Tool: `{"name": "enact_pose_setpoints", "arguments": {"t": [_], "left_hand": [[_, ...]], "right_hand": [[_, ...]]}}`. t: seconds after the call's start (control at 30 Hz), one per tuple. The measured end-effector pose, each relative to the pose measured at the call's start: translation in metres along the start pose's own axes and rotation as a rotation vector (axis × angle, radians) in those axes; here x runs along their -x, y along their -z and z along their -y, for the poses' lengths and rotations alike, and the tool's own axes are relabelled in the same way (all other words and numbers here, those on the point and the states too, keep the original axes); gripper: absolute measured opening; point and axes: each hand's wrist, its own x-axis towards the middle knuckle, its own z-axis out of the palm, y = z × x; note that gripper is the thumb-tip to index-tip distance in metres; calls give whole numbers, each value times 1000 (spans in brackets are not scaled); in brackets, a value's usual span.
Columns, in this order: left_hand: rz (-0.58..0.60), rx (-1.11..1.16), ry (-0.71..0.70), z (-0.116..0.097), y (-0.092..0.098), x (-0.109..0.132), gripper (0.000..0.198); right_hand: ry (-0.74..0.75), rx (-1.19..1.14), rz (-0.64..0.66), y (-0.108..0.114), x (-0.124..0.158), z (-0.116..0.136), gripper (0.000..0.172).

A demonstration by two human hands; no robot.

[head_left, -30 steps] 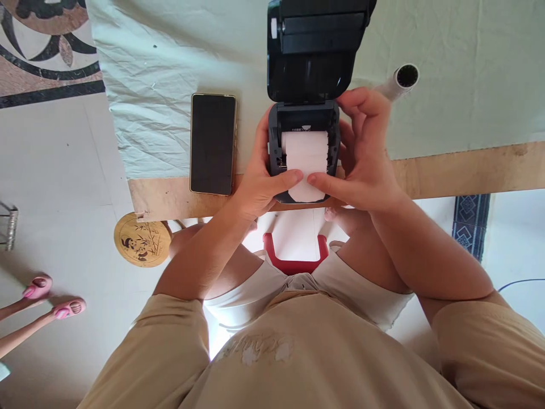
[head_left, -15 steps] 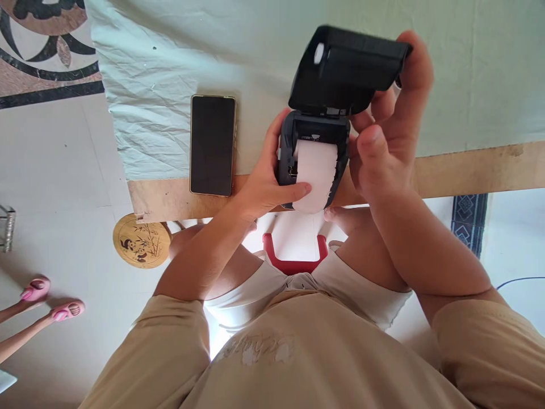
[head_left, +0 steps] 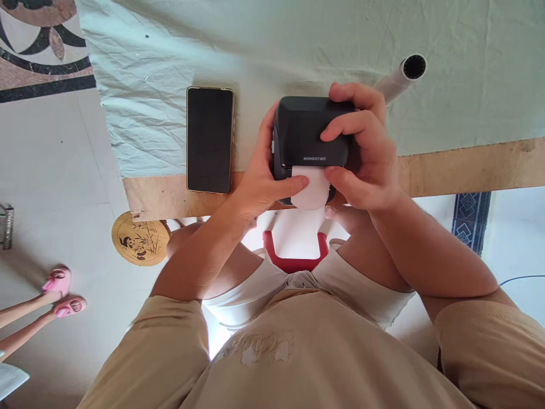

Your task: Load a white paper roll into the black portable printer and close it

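Between my two hands is a black label printer [head_left: 304, 128] marked NIIMBOT, its lid down. A strip of white label paper [head_left: 310, 193] sticks out of its near side. My left hand [head_left: 272, 176] is wrapped round the printer's left side, its thumb pressing on the paper. On the right side, my right hand [head_left: 366, 147] grips the printer, with fingers over the lid and the thumb at the paper's edge. A smartphone [head_left: 210, 139] with a dark screen lies left of my left hand. Behind my right hand a white tube [head_left: 394, 83] lies on the cloth.
A pale green cloth [head_left: 255, 45] covers the table, whose bare wooden edge [head_left: 460, 166] runs along the near side. Below at left stands a round wooden stool [head_left: 141, 238] with a panda picture. Another person's feet in pink slippers [head_left: 70, 307] are on the floor at far left.
The printer's lid has swung down from raised to closed over the paper roll. My right hand came down with it and now grips the printer. The white tube has come into view.
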Motion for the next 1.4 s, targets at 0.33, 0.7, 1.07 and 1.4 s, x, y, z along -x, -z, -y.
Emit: {"name": "enact_pose_setpoints", "arguments": {"t": [0.33,0.7,1.07,1.4], "left_hand": [[35,42,17,1,2,1,104],[-87,304,-146,-5,-24,2,44],[-89,343,-47,-10,-23,5,50],[-88,414,-15,-13,-22,6,49]], "right_hand": [[-16,-8,21,0,0,0,32],[-309,-368,93,-5,-1,2,61],[-381,-267,148,-1,0,0,68],[-391,-356,159,-1,-2,3,66]]}}
